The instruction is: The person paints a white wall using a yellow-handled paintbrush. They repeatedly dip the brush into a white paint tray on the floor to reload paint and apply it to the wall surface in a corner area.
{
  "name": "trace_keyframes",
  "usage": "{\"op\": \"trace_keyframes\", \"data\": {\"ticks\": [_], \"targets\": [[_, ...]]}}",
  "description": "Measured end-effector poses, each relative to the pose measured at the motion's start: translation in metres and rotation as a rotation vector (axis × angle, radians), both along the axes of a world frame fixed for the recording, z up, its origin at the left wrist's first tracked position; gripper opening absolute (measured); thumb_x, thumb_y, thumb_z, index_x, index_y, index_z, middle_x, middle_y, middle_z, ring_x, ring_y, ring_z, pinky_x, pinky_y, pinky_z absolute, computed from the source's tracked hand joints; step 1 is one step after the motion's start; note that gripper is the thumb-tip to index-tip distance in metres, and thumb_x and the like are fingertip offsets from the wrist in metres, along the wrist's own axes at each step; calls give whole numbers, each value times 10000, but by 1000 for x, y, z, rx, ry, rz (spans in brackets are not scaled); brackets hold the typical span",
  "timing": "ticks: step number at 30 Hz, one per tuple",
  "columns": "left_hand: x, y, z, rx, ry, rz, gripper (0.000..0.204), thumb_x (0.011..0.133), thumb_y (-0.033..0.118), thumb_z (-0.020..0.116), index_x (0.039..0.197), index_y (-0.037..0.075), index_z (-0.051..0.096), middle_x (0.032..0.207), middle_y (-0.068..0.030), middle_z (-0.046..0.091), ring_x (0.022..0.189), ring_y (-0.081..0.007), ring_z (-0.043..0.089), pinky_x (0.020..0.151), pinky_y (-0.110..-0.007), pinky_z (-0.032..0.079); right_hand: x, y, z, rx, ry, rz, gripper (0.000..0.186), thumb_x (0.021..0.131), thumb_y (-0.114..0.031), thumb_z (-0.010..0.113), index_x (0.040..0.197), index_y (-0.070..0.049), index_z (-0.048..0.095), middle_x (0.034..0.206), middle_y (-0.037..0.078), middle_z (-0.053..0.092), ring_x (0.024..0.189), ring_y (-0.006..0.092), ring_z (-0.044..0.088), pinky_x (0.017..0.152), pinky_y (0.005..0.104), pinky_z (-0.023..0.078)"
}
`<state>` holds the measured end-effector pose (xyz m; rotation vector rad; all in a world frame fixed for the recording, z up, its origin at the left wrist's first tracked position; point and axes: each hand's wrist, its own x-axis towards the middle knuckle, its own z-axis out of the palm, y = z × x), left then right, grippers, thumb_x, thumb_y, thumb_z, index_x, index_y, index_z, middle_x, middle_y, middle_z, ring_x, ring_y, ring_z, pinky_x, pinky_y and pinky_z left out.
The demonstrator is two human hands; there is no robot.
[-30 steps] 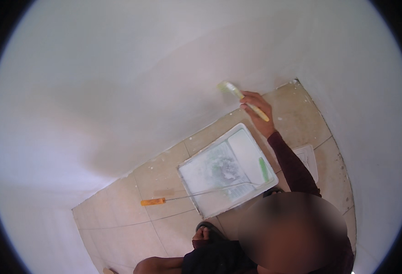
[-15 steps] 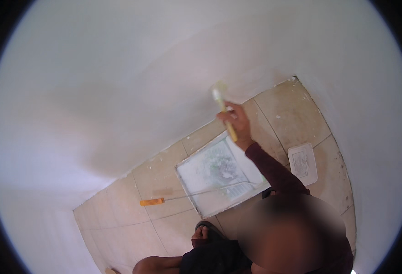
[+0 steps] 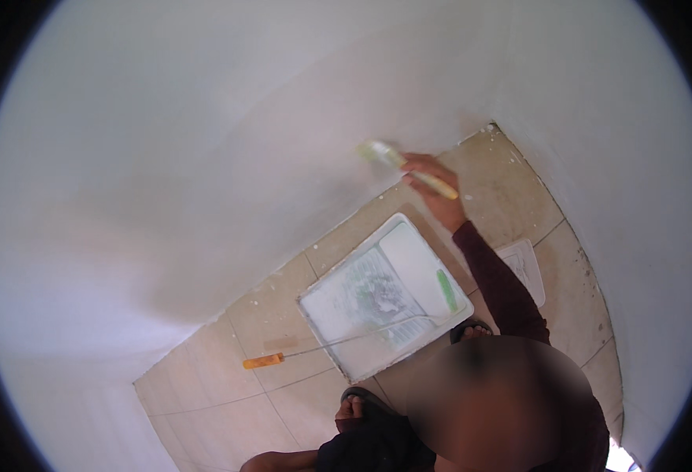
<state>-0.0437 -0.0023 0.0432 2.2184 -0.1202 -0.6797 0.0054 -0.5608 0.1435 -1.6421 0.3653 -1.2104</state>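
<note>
Right hand (image 3: 437, 191) grasps yellow-handled flat paintbrush (image 3: 403, 167), bristles on white wall (image 3: 228, 134), above white plastic paint tray (image 3: 385, 295); left hand unseen

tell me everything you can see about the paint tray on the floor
The paint tray is white, rectangular and looks like plastic, lying flat and askew on the beige floor tiles by the wall. Its ribbed slope is smeared with white paint, its well filled with it. A green mark sits on one edge, and a roller's thin shaft lies across it.
</note>
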Motion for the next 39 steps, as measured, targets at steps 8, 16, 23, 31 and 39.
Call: {"op": "trace_keyframes", "data": {"ticks": [8, 16, 23, 31, 39], "targets": [[1, 2, -2, 43, -54, -8, 245, 936, 272, 596, 851, 57, 675, 745, -110, 668, 705, -178, 623, 683, -331, 494, -34, -34, -11, 72, -60, -374, 168, 840, 7, 670, 1002, -37, 662, 1166, 109, 631, 1065, 220, 593, 907, 311, 473], [3, -10, 12, 101, -30, -36, 242, 935, 287, 589, 876, 73, 685, 777, -126, 687, 745, -229, 666, 702, -363, 509, 25, 16, -28, -66, 1, -386, 238, 792, 76, 673, 977, -73, 683, 1202, 121, 574, 1108, 245, 565, 917, 328, 472], [6, -26, 36, 121, -68, -97, 232, 945, 256, 585, 863, 56, 669, 737, -71, 655, 717, -138, 597, 690, -312, 481, 12, 47, -11, -14, 79, 184, 203, 797, 63, 681, 962, -56, 685, 1191, 123, 599, 1123, 235, 586, 918, 328, 475], [3, -3, 6, 52, -45, -42, 224, 940, 239, 588, 851, 48, 663, 735, -105, 652, 701, -174, 610, 674, -320, 486, -34, -42, -10, 17, -9, -183, 181, 814, 26, 677, 988, -25, 670, 1138, 113, 636, 1077, 209, 593, 935, 321, 462], [4, -7, 3, 119, -410, -338, 251, 934, 284, 578, 829, 59, 613, 768, -168, 652, 732, -387, 643, 625, -469, 493, -62, -19, 17, 238, -31, -290, 168, 864, -47, 656, 1031, -25, 650, 1120, 63, 631, 988, 135, 597, 821, 260, 495]]}}
